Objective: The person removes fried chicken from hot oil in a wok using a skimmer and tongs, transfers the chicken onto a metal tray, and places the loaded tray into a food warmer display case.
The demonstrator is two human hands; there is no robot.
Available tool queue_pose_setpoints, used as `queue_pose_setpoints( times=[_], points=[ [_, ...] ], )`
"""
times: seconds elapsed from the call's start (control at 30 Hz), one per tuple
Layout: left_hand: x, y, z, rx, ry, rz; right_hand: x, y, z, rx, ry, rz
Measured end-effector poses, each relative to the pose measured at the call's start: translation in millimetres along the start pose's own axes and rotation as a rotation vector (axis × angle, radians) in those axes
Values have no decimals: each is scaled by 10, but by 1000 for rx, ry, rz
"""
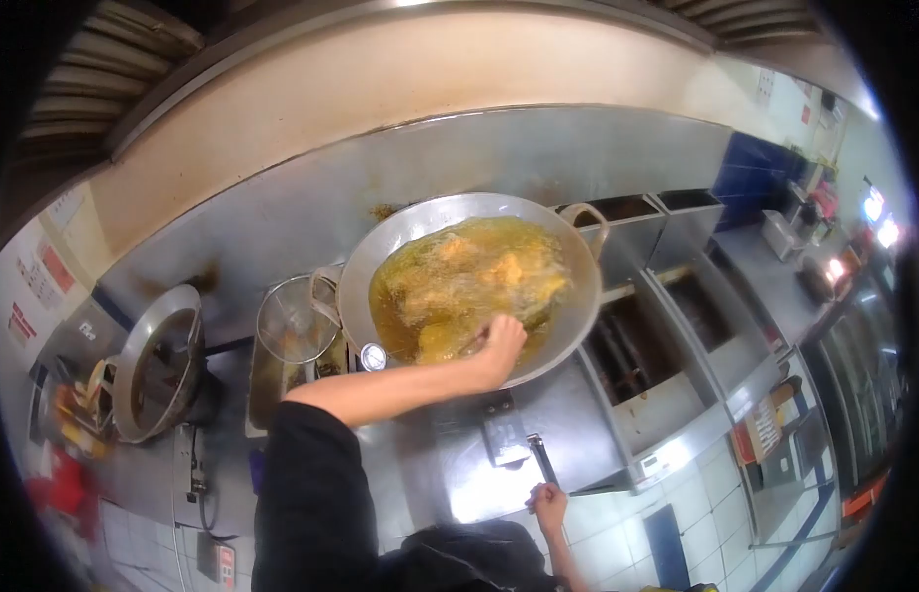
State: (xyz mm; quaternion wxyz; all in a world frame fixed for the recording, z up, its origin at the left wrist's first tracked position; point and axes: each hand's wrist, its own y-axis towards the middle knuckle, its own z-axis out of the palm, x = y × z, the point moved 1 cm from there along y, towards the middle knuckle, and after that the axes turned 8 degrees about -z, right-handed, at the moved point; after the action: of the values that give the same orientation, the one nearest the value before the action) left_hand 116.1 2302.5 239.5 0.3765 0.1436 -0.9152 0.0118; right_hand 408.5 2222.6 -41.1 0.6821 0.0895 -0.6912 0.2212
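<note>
A large metal wok (356, 264) with two loop handles holds bubbling yellow oil with orange-golden pieces of food (509, 268) frying in it. My left hand (501, 350) reaches over the near rim, fingers pinched together close above the oil. A small dark bit shows at its fingertips, too blurred to make out. Lower down, in front of the counter, my right hand (548, 505) is closed around the end of a narrow black utensil (540, 459) with a shiny tip. A round dial thermometer (373, 356) sits at the wok's near left rim.
Left of the wok, a wire strainer (297, 321) rests over a metal tray (259, 385). A second wok (134, 380) stands farther left. On the right are deep fryer wells (632, 345). A steel splash wall (282, 207) rises behind, and white floor tiles (617, 533) show below.
</note>
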Motion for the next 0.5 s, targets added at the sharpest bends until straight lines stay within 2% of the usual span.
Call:
queue_pose_setpoints(
  times=[0.03,0.1,0.17,0.23,0.27,0.4,0.5],
  points=[
    [20,72,146,-166,34,-34,24,35,-14,11,-6,-1],
    [40,279,525,-203,-10,-78,34,36,3,13,43,24],
    [271,390,547,46,-122,-157,22,64,16,29,17,24],
    [517,442,817,19,-226,-186,46,47,40,3,20,44],
    [692,405,831,34,-263,-205,100,22,40,62,-33,7],
    [1270,-67,616,67,-351,-232,33,3,67,86,-53,-53],
    [1554,-424,460,192,-465,-302,147,-77,138,133,-98,-63]
  ],
)
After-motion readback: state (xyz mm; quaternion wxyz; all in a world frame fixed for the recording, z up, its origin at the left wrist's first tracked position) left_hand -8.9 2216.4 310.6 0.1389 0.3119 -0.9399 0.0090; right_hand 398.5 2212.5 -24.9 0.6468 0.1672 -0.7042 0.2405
